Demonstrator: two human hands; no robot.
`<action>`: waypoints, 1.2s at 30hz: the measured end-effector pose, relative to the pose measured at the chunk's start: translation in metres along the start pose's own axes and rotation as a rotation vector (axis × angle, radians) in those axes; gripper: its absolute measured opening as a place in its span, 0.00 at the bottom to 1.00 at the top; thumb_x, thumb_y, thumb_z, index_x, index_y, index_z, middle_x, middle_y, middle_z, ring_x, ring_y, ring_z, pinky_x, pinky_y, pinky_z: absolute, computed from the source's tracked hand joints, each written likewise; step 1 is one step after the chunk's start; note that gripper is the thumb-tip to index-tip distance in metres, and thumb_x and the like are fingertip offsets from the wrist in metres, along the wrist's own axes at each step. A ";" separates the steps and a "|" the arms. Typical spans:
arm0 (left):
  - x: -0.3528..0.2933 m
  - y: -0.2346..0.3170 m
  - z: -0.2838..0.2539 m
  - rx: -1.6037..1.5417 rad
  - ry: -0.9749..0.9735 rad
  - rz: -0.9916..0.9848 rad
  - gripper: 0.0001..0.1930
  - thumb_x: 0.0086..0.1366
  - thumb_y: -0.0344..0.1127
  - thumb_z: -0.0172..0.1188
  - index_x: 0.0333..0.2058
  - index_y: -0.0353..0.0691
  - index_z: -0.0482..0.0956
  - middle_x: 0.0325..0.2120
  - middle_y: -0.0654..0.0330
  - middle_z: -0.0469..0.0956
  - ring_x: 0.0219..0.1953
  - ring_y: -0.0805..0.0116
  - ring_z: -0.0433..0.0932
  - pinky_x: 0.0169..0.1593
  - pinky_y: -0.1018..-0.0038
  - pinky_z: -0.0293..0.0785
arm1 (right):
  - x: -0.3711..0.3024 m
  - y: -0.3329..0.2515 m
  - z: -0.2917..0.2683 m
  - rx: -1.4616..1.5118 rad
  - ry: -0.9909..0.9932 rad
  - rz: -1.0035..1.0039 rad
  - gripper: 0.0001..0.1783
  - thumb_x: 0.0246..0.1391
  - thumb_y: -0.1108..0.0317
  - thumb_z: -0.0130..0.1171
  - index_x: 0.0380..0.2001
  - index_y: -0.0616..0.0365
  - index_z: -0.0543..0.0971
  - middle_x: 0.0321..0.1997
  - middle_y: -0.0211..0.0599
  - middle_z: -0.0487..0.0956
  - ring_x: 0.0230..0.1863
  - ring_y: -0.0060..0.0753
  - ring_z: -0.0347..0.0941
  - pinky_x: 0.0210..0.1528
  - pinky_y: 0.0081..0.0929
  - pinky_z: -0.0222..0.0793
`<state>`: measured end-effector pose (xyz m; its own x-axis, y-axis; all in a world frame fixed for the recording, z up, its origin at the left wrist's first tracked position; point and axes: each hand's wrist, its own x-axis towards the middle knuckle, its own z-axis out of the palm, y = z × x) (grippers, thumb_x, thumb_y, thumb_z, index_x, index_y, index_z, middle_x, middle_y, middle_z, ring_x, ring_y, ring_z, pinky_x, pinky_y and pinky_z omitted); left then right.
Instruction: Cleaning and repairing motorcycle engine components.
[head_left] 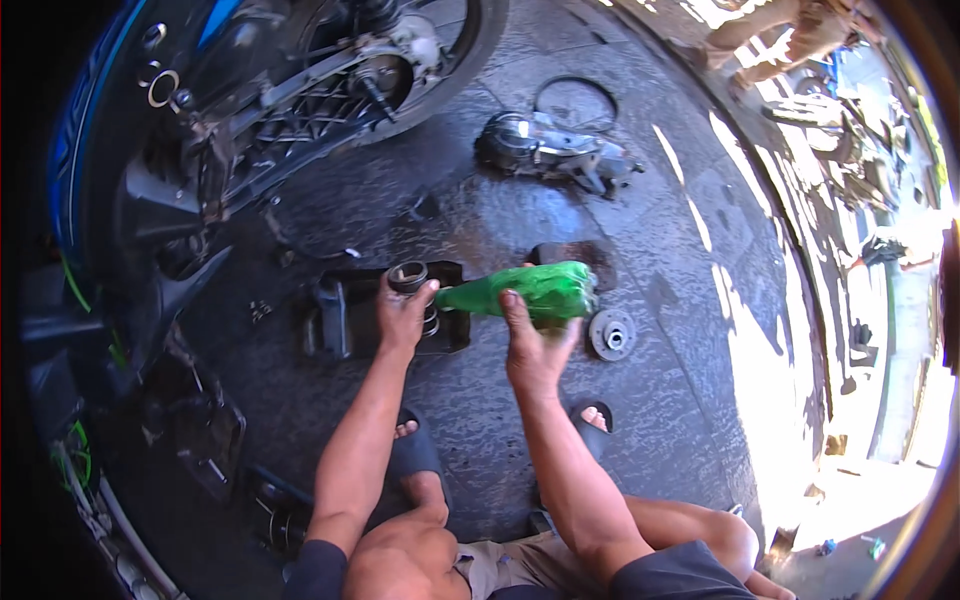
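Note:
My right hand is wrapped round a green plastic bottle, which lies nearly level with its narrow neck pointing left. The neck end comes close to my left hand; whether they touch I cannot tell. The left fingers are closed round a round dark metal part with an open ring-shaped top. Coils of a spring show just beside that hand. Below the hands sits a dark tray on the floor. A round metal disc with a raised hub lies right of the bottle.
A partly dismantled motorcycle with its rear wheel stands at the upper left. An engine cover and a black belt lie ahead. Black body panels are at the left. Another person's legs show at the upper right.

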<state>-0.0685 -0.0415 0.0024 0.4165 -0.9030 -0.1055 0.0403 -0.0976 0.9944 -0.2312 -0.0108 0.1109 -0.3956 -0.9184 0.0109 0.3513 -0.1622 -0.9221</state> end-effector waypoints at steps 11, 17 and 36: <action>-0.015 0.023 0.004 -0.119 -0.220 0.099 0.24 0.57 0.36 0.70 0.49 0.41 0.70 0.39 0.64 0.74 0.44 0.72 0.73 0.51 0.72 0.72 | 0.023 0.065 -0.086 0.460 0.310 0.867 0.21 0.55 0.51 0.66 0.44 0.53 0.75 0.41 0.35 0.80 0.41 0.40 0.79 0.45 0.47 0.79; -0.018 0.023 0.008 0.413 0.050 0.411 0.32 0.45 0.40 0.77 0.48 0.36 0.72 0.46 0.50 0.72 0.51 0.49 0.72 0.54 0.60 0.69 | 0.067 0.142 -0.209 0.405 0.221 0.940 0.14 0.52 0.65 0.63 0.41 0.56 0.80 0.42 0.41 0.82 0.40 0.40 0.80 0.39 0.33 0.84; -0.002 0.033 -0.045 0.114 0.442 0.178 0.29 0.52 0.42 0.74 0.48 0.37 0.71 0.42 0.51 0.79 0.46 0.55 0.79 0.51 0.64 0.74 | 0.005 0.118 -0.203 -0.051 0.398 1.271 0.27 0.56 0.46 0.62 0.43 0.59 0.72 0.29 0.39 0.81 0.24 0.27 0.78 0.22 0.16 0.74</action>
<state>-0.0274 -0.0236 0.0356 0.7547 -0.6479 0.1029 -0.1563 -0.0252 0.9874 -0.3642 0.0391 -0.0768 -0.0409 -0.2519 -0.9669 0.6297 0.7448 -0.2207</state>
